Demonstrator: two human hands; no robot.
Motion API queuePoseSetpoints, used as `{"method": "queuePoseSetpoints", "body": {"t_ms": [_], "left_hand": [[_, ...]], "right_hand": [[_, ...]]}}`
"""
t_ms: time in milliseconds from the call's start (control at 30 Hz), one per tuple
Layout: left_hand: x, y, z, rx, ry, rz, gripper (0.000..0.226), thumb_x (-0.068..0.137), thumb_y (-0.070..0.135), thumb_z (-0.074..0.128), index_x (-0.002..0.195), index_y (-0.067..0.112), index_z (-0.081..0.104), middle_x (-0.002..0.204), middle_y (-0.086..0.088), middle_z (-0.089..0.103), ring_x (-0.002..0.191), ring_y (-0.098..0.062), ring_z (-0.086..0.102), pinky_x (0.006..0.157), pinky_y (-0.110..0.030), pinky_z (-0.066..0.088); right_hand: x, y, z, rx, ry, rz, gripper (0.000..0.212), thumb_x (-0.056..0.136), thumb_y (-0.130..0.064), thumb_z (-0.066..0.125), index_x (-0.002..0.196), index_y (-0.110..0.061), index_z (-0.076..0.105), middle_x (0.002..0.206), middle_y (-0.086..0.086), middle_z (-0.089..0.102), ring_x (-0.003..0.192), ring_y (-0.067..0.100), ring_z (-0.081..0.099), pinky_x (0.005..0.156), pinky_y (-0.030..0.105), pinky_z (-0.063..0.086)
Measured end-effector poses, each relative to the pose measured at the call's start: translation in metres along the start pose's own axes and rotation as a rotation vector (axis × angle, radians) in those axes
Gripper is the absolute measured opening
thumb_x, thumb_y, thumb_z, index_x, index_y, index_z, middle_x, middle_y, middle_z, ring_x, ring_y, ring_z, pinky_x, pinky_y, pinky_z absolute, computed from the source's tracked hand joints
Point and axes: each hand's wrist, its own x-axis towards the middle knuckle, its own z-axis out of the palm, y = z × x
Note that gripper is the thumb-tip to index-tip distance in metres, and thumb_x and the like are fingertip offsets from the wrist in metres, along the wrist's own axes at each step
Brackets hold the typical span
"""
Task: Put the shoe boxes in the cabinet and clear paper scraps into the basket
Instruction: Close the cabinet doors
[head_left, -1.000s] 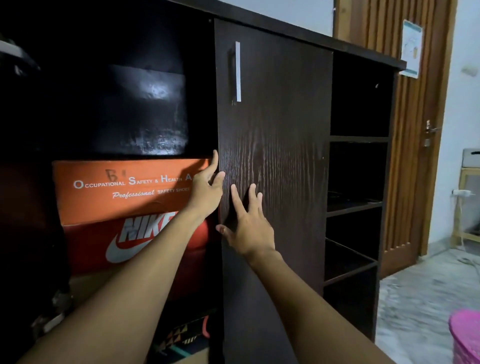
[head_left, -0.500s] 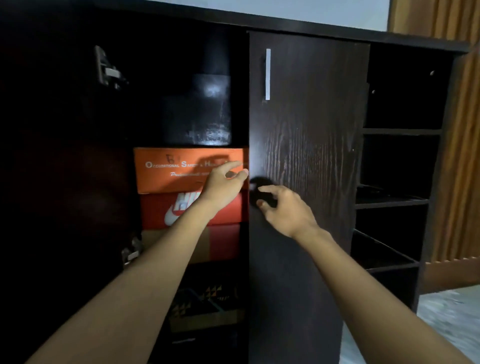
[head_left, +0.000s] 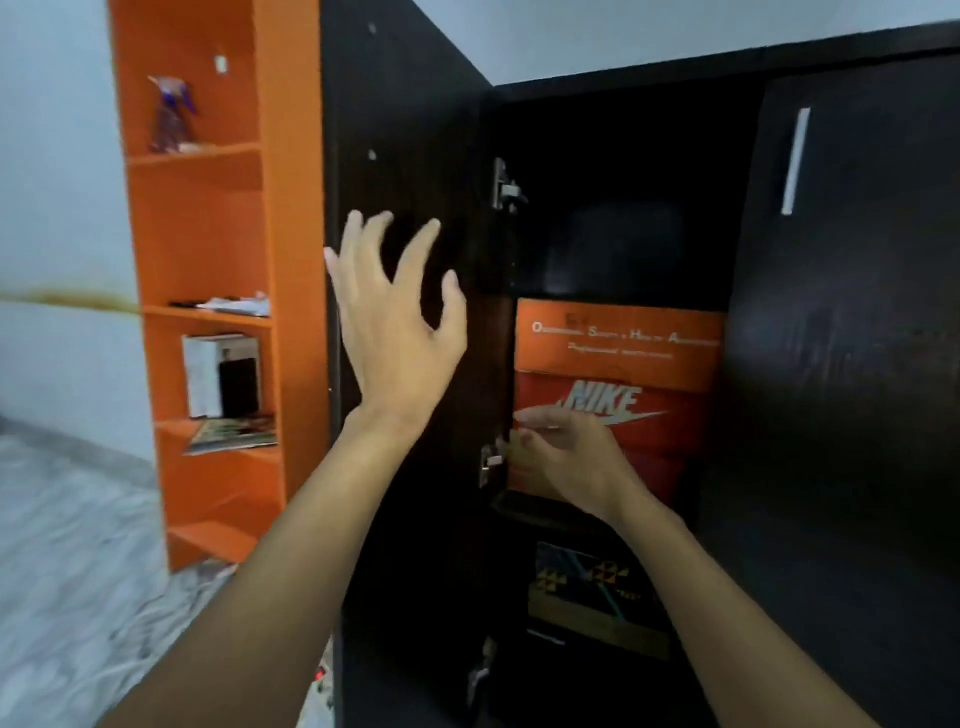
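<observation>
The dark cabinet (head_left: 857, 364) stands with its left door (head_left: 405, 130) swung open. Inside, an orange shoe box (head_left: 618, 338) lies on a red Nike box (head_left: 649, 415), with another red box partly hidden below. A patterned box (head_left: 587, 587) sits on the shelf underneath. My left hand (head_left: 395, 332) is raised with fingers spread, in front of the open door's inner face. My right hand (head_left: 566, 457) hangs loosely in front of the red boxes, holding nothing. No paper scraps or basket are in view.
An orange shelf unit (head_left: 208, 218) stands left of the cabinet, carrying a figurine (head_left: 171, 114), papers (head_left: 234, 304) and a small white box (head_left: 221, 374). The cabinet's right door (head_left: 831, 312) is closed. Marble floor (head_left: 67, 545) lies at the lower left.
My view swung left, bringing the open door and orange shelf into sight. My left hand left the orange box and rose to the open door. My right hand came off the closed right door.
</observation>
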Motion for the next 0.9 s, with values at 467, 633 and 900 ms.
{"method": "queuePoseSetpoints", "body": {"t_ms": [467,633,900], "left_hand": [[0.005,-0.028,-0.036,-0.51,-0.196,-0.397,0.015,0.095,0.027,0.058,0.104,0.023,0.07,0.066,-0.006,0.058,0.062,-0.013,0.053,0.065,-0.027,0.046],[-0.012,0.009,-0.013,-0.772,-0.416,-0.35,0.047,0.093,0.024,0.064,0.137,0.015,0.052,0.119,0.0,0.043,0.116,-0.014,0.039,0.091,-0.011,0.043],[-0.041,0.068,0.07,-0.797,-0.597,-0.116,0.053,0.091,0.052,0.055,0.141,0.044,0.036,0.158,0.012,0.027,0.144,-0.008,0.029,0.112,-0.037,0.038]], "right_hand": [[-0.015,-0.043,0.048,0.232,-0.143,-0.183,0.05,0.09,-0.047,0.064,0.138,-0.047,0.046,0.143,-0.022,0.044,0.133,-0.007,0.039,0.106,0.028,0.041],[-0.03,-0.032,0.019,0.19,-0.098,-0.209,0.077,0.083,-0.051,0.072,0.145,-0.052,0.027,0.15,-0.024,0.034,0.134,-0.007,0.037,0.099,0.017,0.038],[-0.059,0.021,-0.059,0.132,0.137,-0.081,0.06,0.091,-0.023,0.067,0.134,-0.05,0.034,0.119,-0.029,0.051,0.105,-0.021,0.055,0.085,0.008,0.05]]}}
